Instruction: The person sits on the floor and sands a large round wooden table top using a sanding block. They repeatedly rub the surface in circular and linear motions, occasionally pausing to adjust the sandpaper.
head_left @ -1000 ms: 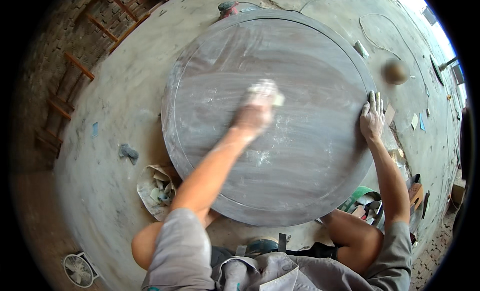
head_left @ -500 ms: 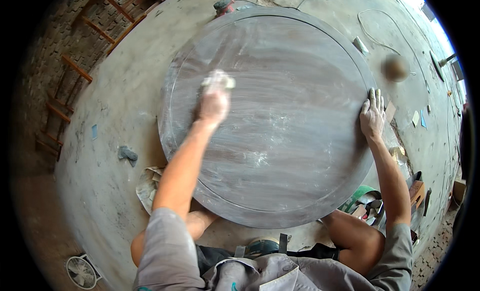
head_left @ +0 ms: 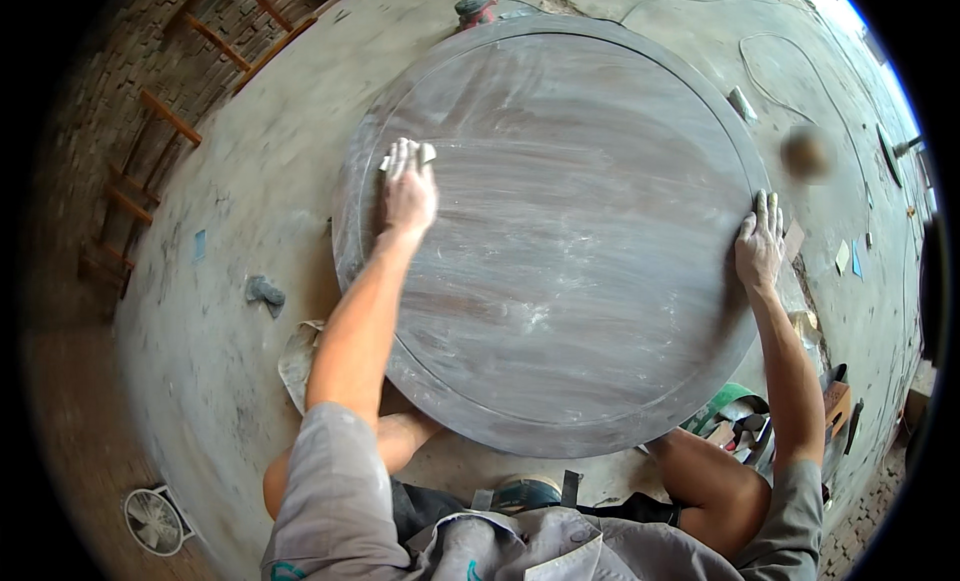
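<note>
A large round tabletop (head_left: 570, 221), grey-brown with pale dusty streaks and a groove near its rim, lies before me. On its left part my left hand (head_left: 410, 196), whitened with dust, presses down a pale piece of sandpaper (head_left: 428, 153). Its ends stick out on both sides of the fingers; the rest is hidden beneath them. My right hand (head_left: 761, 249) rests on the right rim with its fingers stretched out, dusty and holding nothing.
Beyond the far rim sits a grey and red tool (head_left: 474, 13). A grey crumpled glove or cloth (head_left: 265, 294) lies left on the concrete floor. Near my right knee are a green strip (head_left: 722, 401) and a wooden-handled tool (head_left: 838, 406). A fan (head_left: 155, 521) stands lower left.
My left hand has slid left across the tabletop with the sandpaper. My right hand stays on the right rim. The whole view has shifted slightly.
</note>
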{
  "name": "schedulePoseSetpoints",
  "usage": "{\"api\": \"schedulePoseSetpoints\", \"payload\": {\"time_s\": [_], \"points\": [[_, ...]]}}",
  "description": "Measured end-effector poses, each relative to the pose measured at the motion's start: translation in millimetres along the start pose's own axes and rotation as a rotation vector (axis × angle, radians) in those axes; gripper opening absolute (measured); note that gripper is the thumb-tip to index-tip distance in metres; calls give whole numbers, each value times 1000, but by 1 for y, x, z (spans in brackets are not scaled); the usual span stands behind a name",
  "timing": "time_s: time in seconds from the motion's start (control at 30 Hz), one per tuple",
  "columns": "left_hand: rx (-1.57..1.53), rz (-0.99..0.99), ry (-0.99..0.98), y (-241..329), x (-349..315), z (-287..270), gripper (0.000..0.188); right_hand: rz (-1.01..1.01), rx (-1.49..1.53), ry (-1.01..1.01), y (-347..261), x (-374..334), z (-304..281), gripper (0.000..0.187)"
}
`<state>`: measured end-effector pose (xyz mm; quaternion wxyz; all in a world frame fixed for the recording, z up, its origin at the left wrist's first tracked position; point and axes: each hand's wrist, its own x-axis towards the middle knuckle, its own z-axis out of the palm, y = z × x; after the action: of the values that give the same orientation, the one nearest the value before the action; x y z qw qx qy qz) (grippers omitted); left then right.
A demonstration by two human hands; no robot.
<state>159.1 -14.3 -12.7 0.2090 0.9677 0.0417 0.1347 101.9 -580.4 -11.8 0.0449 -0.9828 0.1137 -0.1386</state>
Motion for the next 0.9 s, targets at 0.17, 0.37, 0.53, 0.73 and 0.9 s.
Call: {"api": "schedulePoseSetpoints", "payload": {"time_s": [0.17,0.37,0.53,0.73,0.9], "points": [[85,453,71,100,-46,50,42,-14,-49,-12,11,2,-1,54],[-229,-239,-89,-21,27,-15,32,-3,-38,-4,8,2,2,53],[34,192,20,56,-24,32,55,-11,-82,-18,25,4,4,55],[1,-115,-91,-57,31,-15,57,3,13,-62,-2,3,4,54],[83,182,-70,45,-12,36,54,-28,-92,11,34,5,4,54]]}}
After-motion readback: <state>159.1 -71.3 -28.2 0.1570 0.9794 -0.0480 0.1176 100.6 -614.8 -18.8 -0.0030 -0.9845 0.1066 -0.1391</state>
